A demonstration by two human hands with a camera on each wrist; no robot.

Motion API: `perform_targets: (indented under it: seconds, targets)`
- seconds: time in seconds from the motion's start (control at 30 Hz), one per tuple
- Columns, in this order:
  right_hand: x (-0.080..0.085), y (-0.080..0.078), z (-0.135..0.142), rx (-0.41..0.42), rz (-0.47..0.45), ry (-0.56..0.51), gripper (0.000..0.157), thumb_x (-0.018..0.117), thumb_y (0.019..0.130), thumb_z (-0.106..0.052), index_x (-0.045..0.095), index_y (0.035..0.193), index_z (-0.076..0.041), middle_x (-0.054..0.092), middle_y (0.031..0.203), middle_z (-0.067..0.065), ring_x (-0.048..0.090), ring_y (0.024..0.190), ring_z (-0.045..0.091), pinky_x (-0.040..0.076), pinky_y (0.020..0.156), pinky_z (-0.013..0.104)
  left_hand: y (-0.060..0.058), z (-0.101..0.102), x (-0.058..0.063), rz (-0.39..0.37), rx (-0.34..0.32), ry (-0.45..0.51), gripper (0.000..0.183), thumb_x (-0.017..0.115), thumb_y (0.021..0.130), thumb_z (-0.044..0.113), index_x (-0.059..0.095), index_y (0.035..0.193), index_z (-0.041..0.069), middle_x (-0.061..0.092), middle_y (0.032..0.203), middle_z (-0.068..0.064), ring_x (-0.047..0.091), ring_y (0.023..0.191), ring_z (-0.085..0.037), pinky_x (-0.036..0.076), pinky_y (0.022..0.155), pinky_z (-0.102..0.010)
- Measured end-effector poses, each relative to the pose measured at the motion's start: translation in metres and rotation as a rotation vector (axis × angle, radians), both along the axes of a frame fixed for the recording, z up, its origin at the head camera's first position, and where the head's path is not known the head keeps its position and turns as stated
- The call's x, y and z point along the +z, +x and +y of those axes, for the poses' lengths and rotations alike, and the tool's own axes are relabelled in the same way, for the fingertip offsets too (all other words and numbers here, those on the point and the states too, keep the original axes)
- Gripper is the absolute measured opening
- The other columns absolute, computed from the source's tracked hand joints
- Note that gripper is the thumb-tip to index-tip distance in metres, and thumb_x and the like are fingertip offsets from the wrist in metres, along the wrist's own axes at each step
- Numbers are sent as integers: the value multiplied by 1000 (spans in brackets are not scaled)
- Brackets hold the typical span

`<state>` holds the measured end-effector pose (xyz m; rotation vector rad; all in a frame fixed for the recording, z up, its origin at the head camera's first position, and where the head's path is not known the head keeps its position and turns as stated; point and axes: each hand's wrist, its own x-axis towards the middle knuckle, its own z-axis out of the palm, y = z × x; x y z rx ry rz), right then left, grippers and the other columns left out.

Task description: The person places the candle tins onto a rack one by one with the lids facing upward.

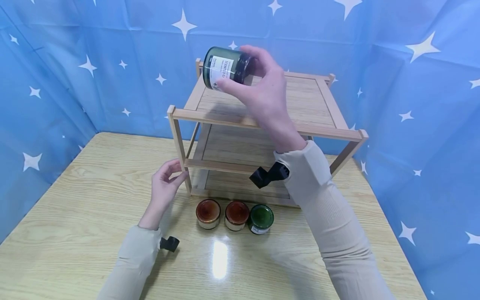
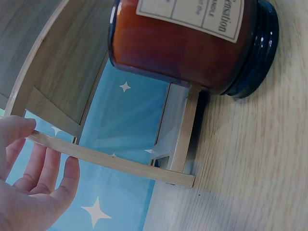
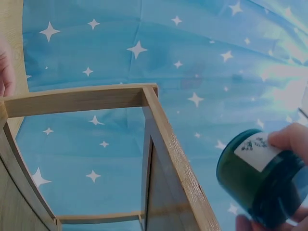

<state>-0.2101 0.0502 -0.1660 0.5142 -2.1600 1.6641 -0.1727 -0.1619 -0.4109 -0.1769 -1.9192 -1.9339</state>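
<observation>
My right hand [image 1: 268, 83] grips a green glass candle jar [image 1: 222, 68] by its dark-lid end, tipped on its side above the top board of a wooden shelf rack [image 1: 303, 98]. Its white label, with "SCENTED" legible, faces the head camera; the right wrist view shows the same jar [image 3: 245, 168] between thumb and fingers. Low at the rack's front left post, my left hand [image 1: 166, 183] pinches the wood, thumb on one side and fingertips [image 2: 72, 166] on the other. In front of the rack stand two amber candle jars [image 1: 208, 211] and another green jar [image 1: 261, 217].
The rack stands on a light wood table [image 1: 93, 200], its lower boards [image 1: 240, 143] under the top one. A blue curtain [image 1: 123, 50] with white stars hangs behind and at both sides. Close to the left wrist camera, an amber jar [image 2: 178, 48] fills the upper part of that view.
</observation>
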Motion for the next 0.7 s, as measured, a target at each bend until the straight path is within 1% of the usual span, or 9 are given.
perform_targets:
  seconds: [0.1,0.2,0.33,0.4,0.5,0.6,0.7]
  targets:
    - [0,-1,-2,-8,22,-4,64,85,66,-13,51,121,-7,57,104,4,53,94,14,44,82,22,0,0,0,-3,2,-5,33,60,79,-19,57,111,-11,64,90,13,60,88,-6,54,78,-18]
    - [3,3,-4,-18,25,-26,60,84,67,-12,52,118,-5,58,103,4,51,93,13,43,83,21,0,0,0,2,-1,-4,33,60,79,-19,56,111,-12,64,90,13,60,88,-6,54,78,-19]
    - [6,5,-7,-36,-4,-48,60,84,67,-11,52,118,-6,58,106,4,50,96,12,42,83,19,0,0,0,11,-8,6,33,60,79,-19,56,111,-12,64,90,12,60,88,-7,55,77,-19]
    - [6,3,-7,-41,-21,-52,62,84,66,-11,51,118,-7,58,107,4,50,98,12,43,83,19,0,1,0,12,-8,8,33,61,79,-19,56,111,-13,64,89,11,60,88,-7,55,77,-19]
    - [5,1,-8,-29,-26,-56,62,85,65,-10,52,119,-7,59,109,4,51,100,12,43,85,19,1,1,0,7,-4,6,33,61,79,-19,56,111,-12,64,89,12,60,88,-7,55,78,-20]
    - [5,0,-9,-10,-24,-30,63,84,67,-10,54,122,-8,61,113,3,52,103,12,42,87,17,0,1,0,7,-2,3,33,61,79,-19,56,111,-12,64,90,12,60,88,-6,55,78,-19]
    - [4,-1,-10,3,-38,17,65,83,69,-10,54,127,-10,61,118,1,51,106,11,41,90,15,1,0,0,10,0,-2,33,61,79,-19,56,111,-12,64,89,12,60,88,-6,55,78,-20]
